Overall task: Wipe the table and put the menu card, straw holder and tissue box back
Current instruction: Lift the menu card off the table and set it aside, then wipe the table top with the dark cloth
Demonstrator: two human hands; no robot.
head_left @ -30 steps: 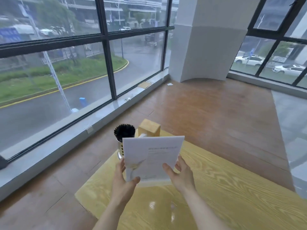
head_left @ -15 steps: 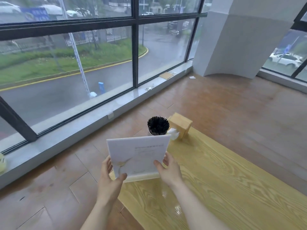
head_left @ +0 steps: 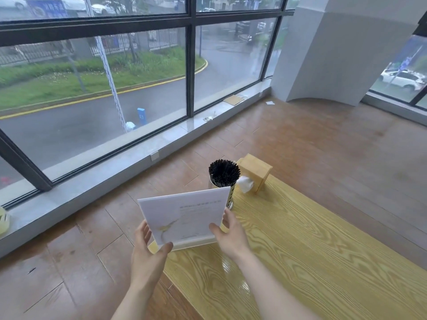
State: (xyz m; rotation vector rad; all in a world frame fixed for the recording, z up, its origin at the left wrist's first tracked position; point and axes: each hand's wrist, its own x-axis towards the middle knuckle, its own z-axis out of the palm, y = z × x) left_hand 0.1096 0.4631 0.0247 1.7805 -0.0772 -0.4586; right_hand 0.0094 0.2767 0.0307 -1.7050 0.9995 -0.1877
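Note:
The white menu card (head_left: pixel 184 218) stands upright in its clear stand at the near left corner of the yellow wooden table (head_left: pixel 300 250). My left hand (head_left: pixel 147 252) grips its lower left corner, thumb on the front. My right hand (head_left: pixel 230 235) grips its right edge. Just behind the card is the metal straw holder (head_left: pixel 231 194), filled with black straws (head_left: pixel 223 173) and partly hidden by the card. The wooden tissue box (head_left: pixel 255 173) sits behind that at the table's far end, a white tissue (head_left: pixel 245 184) sticking out of its side.
The table's left edge borders a brown tiled floor (head_left: pixel 80 262). A grey window sill (head_left: pixel 115 162) runs under tall windows on the left. A pale object (head_left: pixel 3 220) sits on the sill at far left. A white pillar (head_left: pixel 335 54) stands ahead.
The menu card has come down and left with both hands, from in front of the straw holder to the table's near left corner. The view has turned left.

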